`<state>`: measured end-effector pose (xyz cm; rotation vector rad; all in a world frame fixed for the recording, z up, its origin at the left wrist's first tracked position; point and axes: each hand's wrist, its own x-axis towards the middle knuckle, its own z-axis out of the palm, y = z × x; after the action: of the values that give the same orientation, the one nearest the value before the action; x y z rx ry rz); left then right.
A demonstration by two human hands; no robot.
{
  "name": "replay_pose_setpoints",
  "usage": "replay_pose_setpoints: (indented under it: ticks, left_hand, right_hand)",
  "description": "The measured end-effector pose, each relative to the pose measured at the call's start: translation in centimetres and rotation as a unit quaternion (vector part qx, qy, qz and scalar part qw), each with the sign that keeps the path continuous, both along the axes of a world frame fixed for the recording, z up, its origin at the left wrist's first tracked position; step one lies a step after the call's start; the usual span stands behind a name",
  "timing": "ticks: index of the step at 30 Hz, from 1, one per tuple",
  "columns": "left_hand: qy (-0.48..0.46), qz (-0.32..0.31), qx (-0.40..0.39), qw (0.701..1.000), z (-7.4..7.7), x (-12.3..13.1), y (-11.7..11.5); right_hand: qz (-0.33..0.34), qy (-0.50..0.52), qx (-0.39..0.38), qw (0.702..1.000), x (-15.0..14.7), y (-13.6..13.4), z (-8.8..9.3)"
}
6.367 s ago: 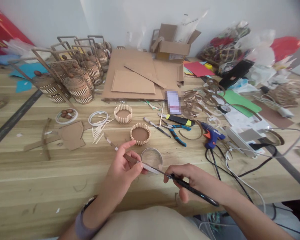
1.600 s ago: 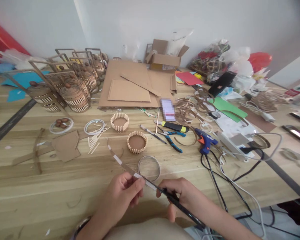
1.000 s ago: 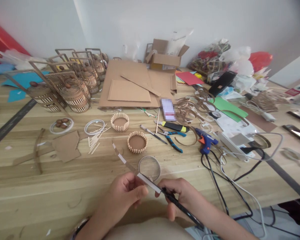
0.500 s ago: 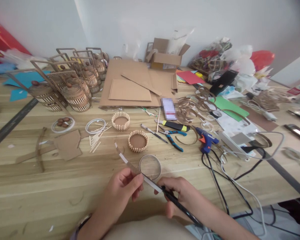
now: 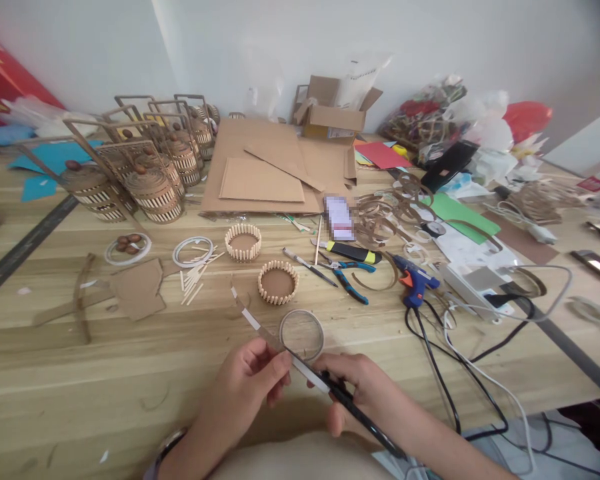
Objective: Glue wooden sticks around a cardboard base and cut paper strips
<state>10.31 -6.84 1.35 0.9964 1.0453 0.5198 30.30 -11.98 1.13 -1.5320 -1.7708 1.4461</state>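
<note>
Between the thumb and fingers of my left hand [image 5: 254,379] is a narrow brown strip [image 5: 269,337] with white patches along it. Its free end points away to the upper left. My right hand [image 5: 357,383] is closed around a long, slim black-handled tool [image 5: 363,415], whose front end meets the near end of the strip; the fingers partly cover it, so its exact kind is unclear. Just beyond my hands lies a round ring [image 5: 301,335] on the table. Two small round baskets with stick walls, one nearer [image 5: 278,283] and one farther [image 5: 243,243], stand behind it.
A blue glue gun [image 5: 415,280], cables and a power strip [image 5: 473,290] lie to the right. Pliers [image 5: 350,280], a utility knife [image 5: 353,252] and a pen [image 5: 310,267] sit ahead. Cardboard sheets [image 5: 260,180] and several lidded baskets [image 5: 155,190] fill the back.
The view has shifted very slightly. Both hands keep the same hold on the strip and the black-handled tool, with no other clear change.
</note>
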Motion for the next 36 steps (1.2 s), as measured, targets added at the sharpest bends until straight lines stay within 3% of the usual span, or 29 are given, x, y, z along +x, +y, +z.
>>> replay_pose_setpoints:
  ticks: [12,22,28,36]
  left_hand:
    - [-0.037,-0.011,0.0,0.999,-0.6,-0.3,0.3]
    - [-0.036,0.054,0.005,0.998,-0.4,-0.2,0.2]
    - [-0.029,0.046,0.009,0.999,-0.6,-0.4,0.0]
    - [-0.014,0.019,0.012,1.0,-0.9,-0.3,-0.1]
  right_hand:
    - [-0.025,0.027,-0.017,0.999,0.0,-0.2,-0.7]
    - [-0.022,0.057,-0.042,0.997,0.0,-0.4,-1.0]
    - [-0.036,0.022,-0.017,0.999,0.0,-0.2,-0.9]
    - [0.011,0.005,0.014,1.0,-0.4,0.3,0.1]
